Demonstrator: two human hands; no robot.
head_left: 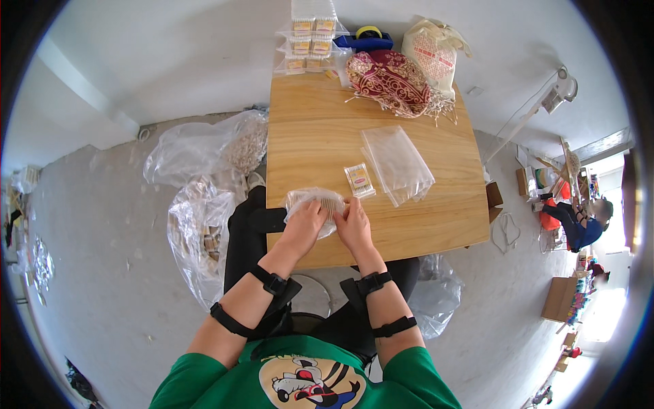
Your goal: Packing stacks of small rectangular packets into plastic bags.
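Hands: 2 of them, left hand [304,223] and right hand [353,221], both pinching 1 clear bag of toothpicks [315,202] at the near edge of the wooden table [436,218]. Beyond it lie 1 small filled packet [359,180] and 1 stack of empty bags [397,163].

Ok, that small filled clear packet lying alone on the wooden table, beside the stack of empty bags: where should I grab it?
Probably by its long edges, coming straight down from above. The small filled clear packet lies flat on the wooden table, apart from the stack of empty clear bags, so both sides are free. The right hand is nearer.
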